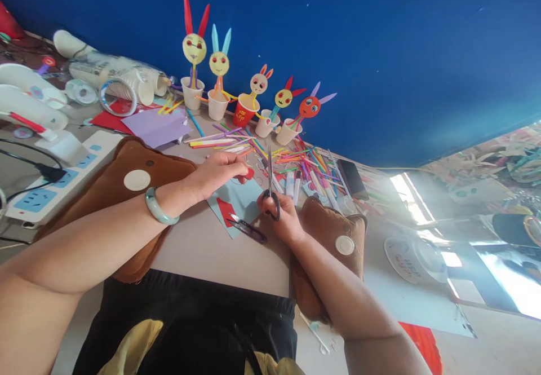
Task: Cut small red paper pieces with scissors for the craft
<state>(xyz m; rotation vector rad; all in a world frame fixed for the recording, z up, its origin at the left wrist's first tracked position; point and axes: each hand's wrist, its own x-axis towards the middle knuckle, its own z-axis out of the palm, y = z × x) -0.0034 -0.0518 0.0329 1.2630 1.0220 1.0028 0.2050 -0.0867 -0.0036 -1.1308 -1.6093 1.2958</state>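
My right hand (284, 220) is closed round the black handles of a pair of scissors (270, 175), whose blades point up and away from me. To its left, my left hand (222, 172) is pinched at the fingertips on a small red paper piece (250, 173). Beneath both hands lies a light blue sheet of paper (249, 200) on the table. On that sheet rests a red paper scrap (225, 211). Black thread snips (249, 229) lie partly over the sheet's near edge, just below my right hand.
Several paper cups (217, 107) with rabbit-faced figures stand along the blue wall. Coloured sticks (313, 166) are scattered before them. Brown cushions, one left (122, 180) and one right (325, 239), lie under my forearms. A power strip (63, 180) is at left, a phone (353, 177) at right.
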